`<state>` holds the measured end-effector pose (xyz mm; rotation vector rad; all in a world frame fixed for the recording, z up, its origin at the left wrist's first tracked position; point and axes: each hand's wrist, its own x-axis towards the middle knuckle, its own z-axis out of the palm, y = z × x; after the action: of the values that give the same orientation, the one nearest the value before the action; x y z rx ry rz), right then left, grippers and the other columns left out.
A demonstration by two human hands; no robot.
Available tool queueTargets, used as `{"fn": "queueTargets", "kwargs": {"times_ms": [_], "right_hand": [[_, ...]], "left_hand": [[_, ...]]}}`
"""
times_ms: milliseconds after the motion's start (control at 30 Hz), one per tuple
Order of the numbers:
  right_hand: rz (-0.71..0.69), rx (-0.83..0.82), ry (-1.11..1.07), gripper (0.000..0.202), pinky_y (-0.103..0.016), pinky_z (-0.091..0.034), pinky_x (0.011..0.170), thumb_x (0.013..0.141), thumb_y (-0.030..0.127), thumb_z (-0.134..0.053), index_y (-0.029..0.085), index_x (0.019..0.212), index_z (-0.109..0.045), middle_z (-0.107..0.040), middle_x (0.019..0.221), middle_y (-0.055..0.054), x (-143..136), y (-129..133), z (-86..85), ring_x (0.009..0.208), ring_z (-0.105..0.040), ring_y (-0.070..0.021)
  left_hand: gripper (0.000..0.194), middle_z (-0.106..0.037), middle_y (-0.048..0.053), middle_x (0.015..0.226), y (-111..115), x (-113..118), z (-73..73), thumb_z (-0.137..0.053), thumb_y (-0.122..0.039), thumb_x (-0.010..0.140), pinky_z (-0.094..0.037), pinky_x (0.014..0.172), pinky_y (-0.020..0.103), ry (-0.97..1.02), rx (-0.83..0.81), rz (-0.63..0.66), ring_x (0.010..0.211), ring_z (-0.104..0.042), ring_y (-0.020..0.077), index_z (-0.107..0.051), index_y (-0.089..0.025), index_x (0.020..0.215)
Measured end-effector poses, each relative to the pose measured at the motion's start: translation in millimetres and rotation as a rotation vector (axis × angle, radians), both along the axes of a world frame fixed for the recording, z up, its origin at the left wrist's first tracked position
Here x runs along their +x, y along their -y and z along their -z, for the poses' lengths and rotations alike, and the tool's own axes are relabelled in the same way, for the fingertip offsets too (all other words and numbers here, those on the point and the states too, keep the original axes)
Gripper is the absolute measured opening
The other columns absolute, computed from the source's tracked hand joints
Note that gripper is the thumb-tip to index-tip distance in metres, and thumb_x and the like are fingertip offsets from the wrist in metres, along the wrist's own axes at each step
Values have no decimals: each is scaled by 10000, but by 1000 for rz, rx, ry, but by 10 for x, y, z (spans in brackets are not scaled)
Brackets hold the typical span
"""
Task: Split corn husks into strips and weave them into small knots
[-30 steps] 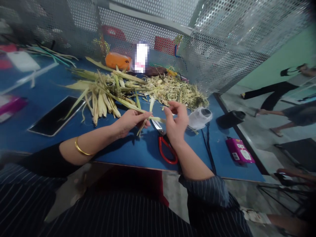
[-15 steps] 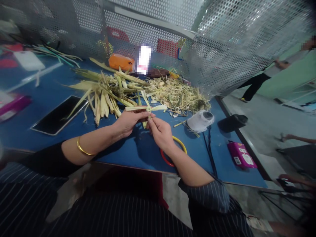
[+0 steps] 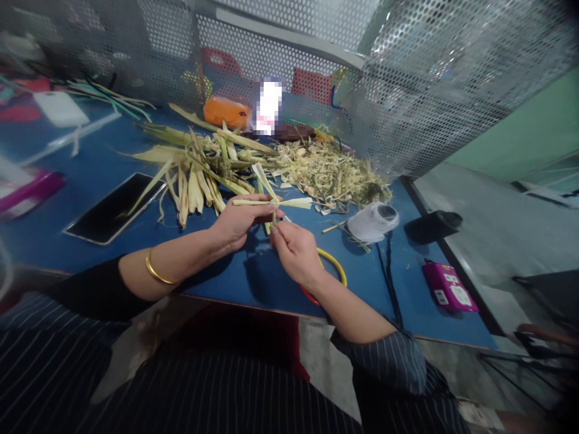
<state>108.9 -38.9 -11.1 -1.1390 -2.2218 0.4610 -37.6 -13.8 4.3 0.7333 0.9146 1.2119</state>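
Observation:
Between my hands is a cross-shaped piece of folded corn husk strips (image 3: 296, 204), pale green and cream, with ends sticking out to several sides. My left hand (image 3: 242, 220) pinches it near the middle, thumb on top. Just right of that, my right hand (image 3: 296, 248) grips the strip end pointing toward me, its fingers curled. Both hands hover above the blue table (image 3: 226, 274) near its front edge. A yellow and red ring (image 3: 337, 265) lies partly hidden under my right wrist. Beyond the hands is a bundle of corn husks (image 3: 194, 187).
Shredded husk (image 3: 325, 172) is heaped at the back, before a perforated metal screen (image 3: 280, 36). A dark flat tablet-like panel (image 3: 115, 208) lies left. On the right are a white thread cone (image 3: 373, 223), a black roll (image 3: 433, 226), black cords (image 3: 391, 283) and a purple packet (image 3: 450, 287).
My right hand has drawn slightly down and away from my left, pulling the strip end. The camera view has shifted a little, and the walking person at right has left it.

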Motion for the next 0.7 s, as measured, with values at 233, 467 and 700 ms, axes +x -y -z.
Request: {"fn": "queueTargets", "kwargs": {"times_ms": [233,467,700], "right_hand": [[210,419,99,273,-324,-376,766,951,405,-433,191,914,-599,-642,881,-95,110,-8,-68,833,-555,-205],[170,297,263,263,-308,-355,785,985,315,-364,195,864,-564,-653,751,-39,115,-172,52,710,-550,-180],[153,281,323,275,-299,-282,671,980,267,-341,197,784,-521,-633,693,-28,58,-109,39,580,-468,-157]], "left_hand": [[245,-680,37,677,-68,-166,-95,-728,-116,682,-521,659,258,-168,-7,157,639,-631,128,-707,-105,925],[166,-579,9,599,-92,-179,-69,-737,-215,662,-447,508,236,-290,10,249,526,-518,102,-704,-151,812],[244,-492,-21,544,-85,-114,49,-787,-328,664,-207,395,199,-387,40,266,435,-380,53,-636,-146,725]]}}
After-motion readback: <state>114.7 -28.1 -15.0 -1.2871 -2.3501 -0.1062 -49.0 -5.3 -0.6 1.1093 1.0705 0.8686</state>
